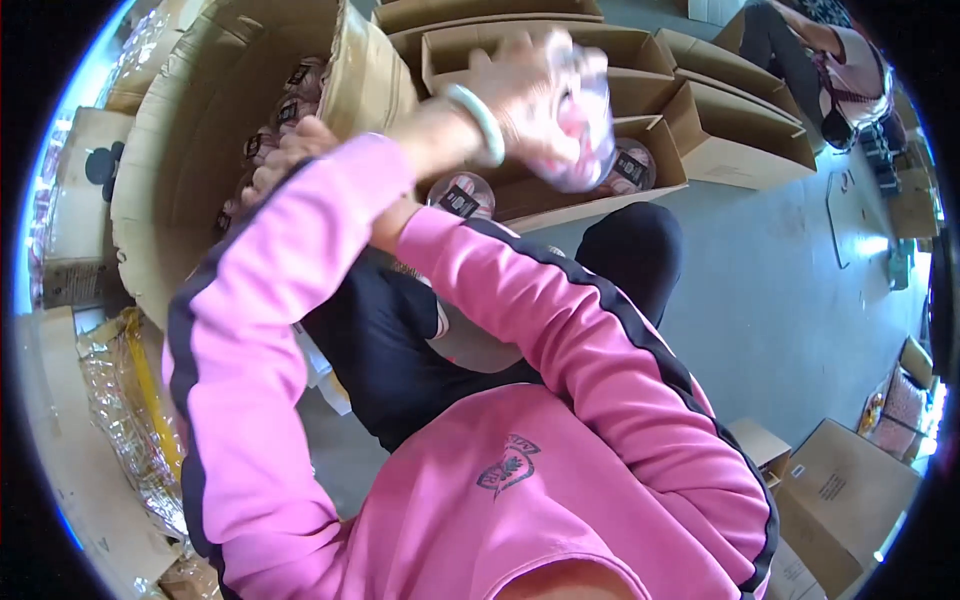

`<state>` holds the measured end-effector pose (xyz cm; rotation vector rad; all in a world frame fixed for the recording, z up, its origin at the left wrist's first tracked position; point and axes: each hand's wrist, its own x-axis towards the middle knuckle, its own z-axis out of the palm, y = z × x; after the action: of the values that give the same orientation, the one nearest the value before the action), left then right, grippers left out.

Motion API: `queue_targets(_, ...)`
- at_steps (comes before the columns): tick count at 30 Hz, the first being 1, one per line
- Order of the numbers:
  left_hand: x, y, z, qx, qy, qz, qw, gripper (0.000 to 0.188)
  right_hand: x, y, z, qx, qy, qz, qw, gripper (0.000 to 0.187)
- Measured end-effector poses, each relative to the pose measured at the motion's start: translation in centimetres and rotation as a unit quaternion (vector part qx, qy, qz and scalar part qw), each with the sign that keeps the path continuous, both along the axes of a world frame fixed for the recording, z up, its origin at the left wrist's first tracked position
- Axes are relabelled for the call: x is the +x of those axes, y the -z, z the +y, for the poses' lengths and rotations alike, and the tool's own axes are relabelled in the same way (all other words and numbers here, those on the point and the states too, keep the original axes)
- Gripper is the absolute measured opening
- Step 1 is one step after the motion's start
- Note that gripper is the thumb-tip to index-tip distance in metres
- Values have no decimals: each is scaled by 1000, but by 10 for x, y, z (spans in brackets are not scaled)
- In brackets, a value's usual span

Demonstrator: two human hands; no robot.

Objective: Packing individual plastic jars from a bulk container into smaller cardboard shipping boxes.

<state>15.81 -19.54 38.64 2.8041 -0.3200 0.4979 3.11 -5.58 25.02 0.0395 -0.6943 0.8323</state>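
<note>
My forearms cross, the left over the right. My left hand [535, 95], with a pale bangle at its wrist, grips a clear round plastic container [590, 135] with pink and white contents. The container is blurred and held above a long open cardboard box [560, 212]. A similar container with a black label [632, 167] lies in that box; another labelled container [466, 196] is beside its near-left end. My right hand [290, 155] reaches to the large carton [160, 190] at the left, its fingers curled beside several labelled containers [262, 145]. My left sleeve partly hides it.
More long open boxes [740, 135] stand at the back right. A person [850, 70] is at the far right. Flattened cardboard and clear plastic wrap [125, 400] lie at the left. A closed carton [845, 490] sits at lower right on the grey floor [770, 300].
</note>
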Motion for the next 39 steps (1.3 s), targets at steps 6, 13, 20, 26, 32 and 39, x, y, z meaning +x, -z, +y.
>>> queue_targets(6, -50, 60, 19, 65, 14, 286, 956, 116, -44, -19, -98, -93, 131, -285, 945, 33)
queue_targets(13, -73, -131, 118, -317, -9, 237, 918, 84, -10, -101, -159, -173, 492, -674, 524, 25)
queue_targets(20, -153, 26, 250, 9, -269, 453, 850, 92, 29, -117, -225, -148, 419, -717, 538, 29)
queue_targets(26, -244, 231, 222, 212, -303, 497, 785, 105, 29, -122, -227, -157, 414, -727, 524, 29)
queue_targets(32, -239, 238, 197, 112, -355, 350, 860, 108, 32, -116, -213, -153, 419, -719, 533, 29)
queue_targets(39, -259, 250, 238, 129, -344, 305, 879, 113, 18, -108, -196, -143, 440, -699, 546, 31)
